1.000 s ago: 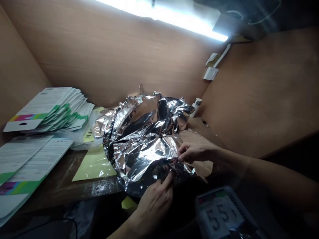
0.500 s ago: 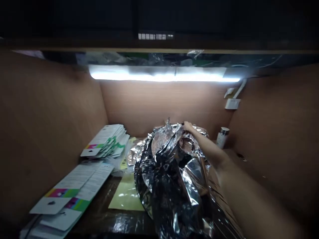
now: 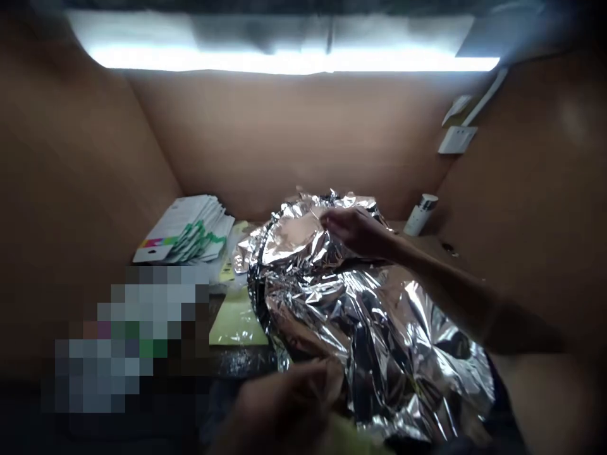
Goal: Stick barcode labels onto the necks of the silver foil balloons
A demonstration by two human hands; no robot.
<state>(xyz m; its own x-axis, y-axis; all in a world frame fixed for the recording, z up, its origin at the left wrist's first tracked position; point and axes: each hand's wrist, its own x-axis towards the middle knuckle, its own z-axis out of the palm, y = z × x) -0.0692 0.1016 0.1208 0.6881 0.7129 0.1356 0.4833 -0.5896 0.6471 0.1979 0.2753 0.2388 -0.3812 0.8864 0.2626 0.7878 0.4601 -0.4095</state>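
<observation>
A large, crumpled sheet of silver mirror-like foil (image 3: 327,297) lies over the desk in the middle of the view. My right hand (image 3: 353,230) reaches in from the right, its fingers pinched together on the upper part of the foil. Low in the centre, my left hand (image 3: 284,401) is blurred and dark; its fingers look curled closed at the near left edge of the foil. Part of the foil's near edge runs into shadow. Under its left side lies a yellow sheet (image 3: 237,322).
Stacked white printed cards with green parts (image 3: 187,227) stand at the back left; a pixelated patch covers things nearer. A white bottle with a silver cap (image 3: 420,216) stands back right, below a wall socket (image 3: 458,139). Wooden walls enclose the desk under a lit tube lamp (image 3: 294,62).
My view has tipped down. My left hand has come into view at the bottom. The foil lies flatter and more spread toward me, and my right hand is still at its upper part.
</observation>
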